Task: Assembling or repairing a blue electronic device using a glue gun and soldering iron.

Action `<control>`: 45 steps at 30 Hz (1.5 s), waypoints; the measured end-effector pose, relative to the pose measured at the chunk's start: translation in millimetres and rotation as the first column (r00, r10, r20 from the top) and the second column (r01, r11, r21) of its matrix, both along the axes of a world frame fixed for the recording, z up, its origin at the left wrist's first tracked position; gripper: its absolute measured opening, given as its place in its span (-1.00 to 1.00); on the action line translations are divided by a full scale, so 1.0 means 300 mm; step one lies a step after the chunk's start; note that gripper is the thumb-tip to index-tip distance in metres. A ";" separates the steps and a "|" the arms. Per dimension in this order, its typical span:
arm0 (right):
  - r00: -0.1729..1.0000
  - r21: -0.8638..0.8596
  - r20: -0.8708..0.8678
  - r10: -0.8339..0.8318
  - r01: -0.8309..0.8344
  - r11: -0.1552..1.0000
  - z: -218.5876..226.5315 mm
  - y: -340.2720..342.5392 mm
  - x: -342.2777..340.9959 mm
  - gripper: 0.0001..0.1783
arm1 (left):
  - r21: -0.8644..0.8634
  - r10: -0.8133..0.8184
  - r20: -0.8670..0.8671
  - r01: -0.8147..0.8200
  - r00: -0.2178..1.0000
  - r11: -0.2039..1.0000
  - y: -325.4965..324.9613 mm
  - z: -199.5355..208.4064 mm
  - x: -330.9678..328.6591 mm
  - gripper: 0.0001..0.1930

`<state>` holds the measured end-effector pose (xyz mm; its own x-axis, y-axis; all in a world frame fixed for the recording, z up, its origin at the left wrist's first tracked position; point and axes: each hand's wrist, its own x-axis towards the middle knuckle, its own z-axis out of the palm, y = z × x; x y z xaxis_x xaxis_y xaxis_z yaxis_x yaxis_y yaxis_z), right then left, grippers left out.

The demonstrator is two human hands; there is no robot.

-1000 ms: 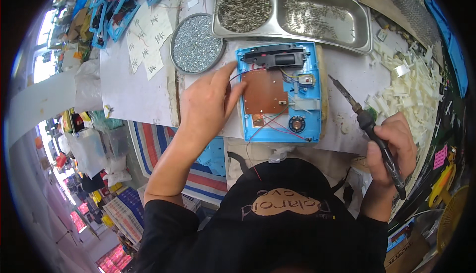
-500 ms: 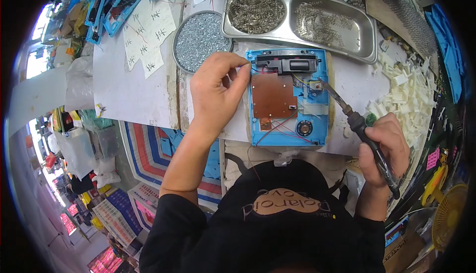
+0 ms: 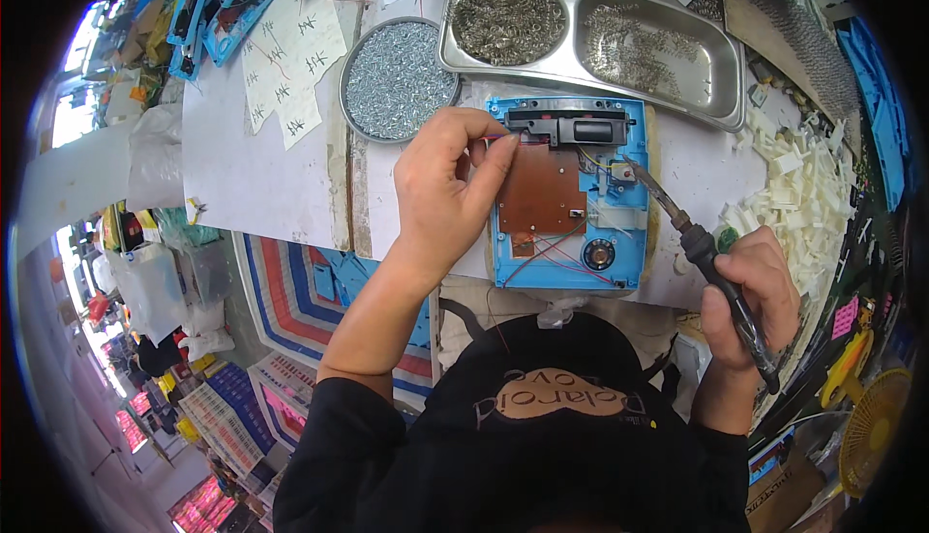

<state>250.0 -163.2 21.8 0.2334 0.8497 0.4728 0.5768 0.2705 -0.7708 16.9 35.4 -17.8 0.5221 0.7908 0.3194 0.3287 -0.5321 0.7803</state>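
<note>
A blue plastic housing [image 3: 619, 267] lies on the table in front of me, holding a brown circuit board [image 3: 539, 190], a black module [image 3: 592, 133] along the far edge and a round speaker [image 3: 598, 255]. With thumb and forefinger, my left hand [image 3: 440, 180] pinches a thin wire [image 3: 502, 136] over the board's far left corner; the wire's end is hidden by the fingers. My right hand [image 3: 764, 291] is wrapped round the black handle of a soldering iron [image 3: 711, 255]. The iron's tip is by a small metal part [image 3: 622, 173] at the housing's right; whether they touch I cannot tell.
A round tray [image 3: 402, 78] of small screws and a steel compartment tray [image 3: 733, 117] of springs stand beyond the housing. Several white plastic pieces [image 3: 789, 180] are heaped at right. Marked paper [image 3: 290, 69] and more blue housings [image 3: 235, 35] lie at far left.
My left hand has moved right, its fingertips going from the housing's left edge to over the circuit board's corner. My right hand and the soldering iron have barely moved.
</note>
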 end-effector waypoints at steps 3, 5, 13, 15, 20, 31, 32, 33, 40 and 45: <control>1.000 0.000 -0.009 -0.011 0.011 1.000 -0.003 -0.009 0.000 -0.70 | 0.023 0.010 -0.026 -0.009 1.000 1.000 0.012 0.003 -0.001 -0.88; 1.000 0.000 -0.011 -0.019 0.019 1.000 -0.003 -0.015 0.006 -0.70 | 0.089 0.006 -0.045 -0.002 0.999 0.996 0.020 0.007 -0.011 -0.88; 1.000 0.021 -0.024 -0.003 0.004 1.000 -0.008 -0.015 0.010 -0.70 | -0.002 0.041 -0.094 -0.041 0.995 0.999 -0.011 0.036 -0.022 -0.91; 1.000 0.027 -0.026 -0.001 0.002 1.000 -0.008 -0.016 0.009 -0.70 | -0.053 0.055 -0.050 -0.058 0.997 0.997 -0.017 0.029 -0.018 -0.92; 1.000 0.021 -0.021 -0.014 0.015 1.000 -0.009 -0.023 0.013 -0.70 | -0.005 0.056 -0.041 -0.056 0.998 0.998 -0.017 0.016 -0.006 -0.92; 0.999 0.019 -0.023 -0.022 0.022 1.000 -0.006 -0.015 0.009 -0.71 | -0.156 0.027 -0.010 -0.028 1.000 0.987 -0.009 0.000 -0.035 -0.91; 1.000 0.019 -0.021 -0.018 0.019 1.000 -0.005 -0.015 0.010 -0.71 | -0.161 0.014 -0.016 -0.016 1.000 0.987 -0.009 0.005 -0.035 -0.91; 1.000 0.021 -0.021 -0.018 0.018 1.000 -0.004 -0.014 0.010 -0.70 | -0.140 0.007 -0.027 -0.010 1.000 0.990 -0.010 0.009 -0.035 -0.90; 0.999 0.027 -0.023 -0.026 0.027 0.999 -0.006 -0.018 0.014 -0.70 | -0.020 -0.121 -0.091 0.119 0.988 0.993 0.007 0.036 -0.026 -0.86; 0.999 0.031 -0.023 -0.024 0.025 0.999 -0.002 -0.019 0.017 -0.70 | 0.104 -0.165 -0.075 0.172 0.983 0.980 0.016 0.028 0.004 -0.85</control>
<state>255.0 -168.8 21.2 0.2648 0.8285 0.4935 0.5659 0.2809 -0.7752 18.0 40.2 -9.5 0.6677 0.6520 0.3593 0.2758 -0.6650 0.6940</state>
